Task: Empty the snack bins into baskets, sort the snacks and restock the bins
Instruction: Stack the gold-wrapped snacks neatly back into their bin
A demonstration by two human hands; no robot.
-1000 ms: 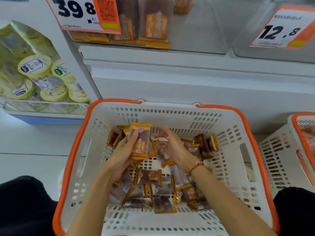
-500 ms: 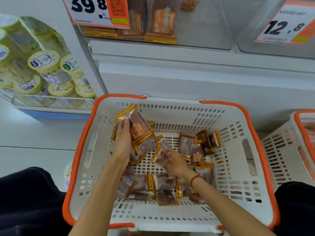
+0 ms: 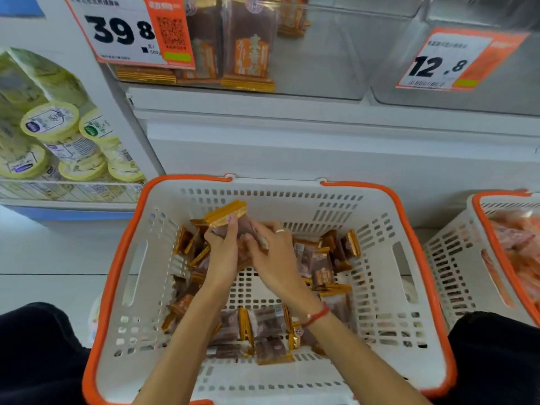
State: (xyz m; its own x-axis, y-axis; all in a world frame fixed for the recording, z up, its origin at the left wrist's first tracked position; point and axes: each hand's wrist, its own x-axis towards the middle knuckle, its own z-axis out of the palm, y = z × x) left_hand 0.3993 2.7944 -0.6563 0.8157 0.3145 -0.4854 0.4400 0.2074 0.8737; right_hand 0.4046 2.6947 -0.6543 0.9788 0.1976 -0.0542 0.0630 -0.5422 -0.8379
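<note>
Head view: sorting looks under way. Over the far left of the white basket (image 3: pixel 380 223), the left hand (image 3: pixel 223 252) grips a stack of gold-edged snack packets (image 3: pixel 226 213). The right hand (image 3: pixel 273 255) pinches another packet against it. More packets lie loose below. Next, likely: square the stack, then lift it to the clear bin (image 3: pixel 306 54) above.

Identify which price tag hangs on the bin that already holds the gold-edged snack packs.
The 39.8 price tag, upper left: brown gold-edged packs stand behind it. The bin behind the 12.8 tag shows none.
</note>
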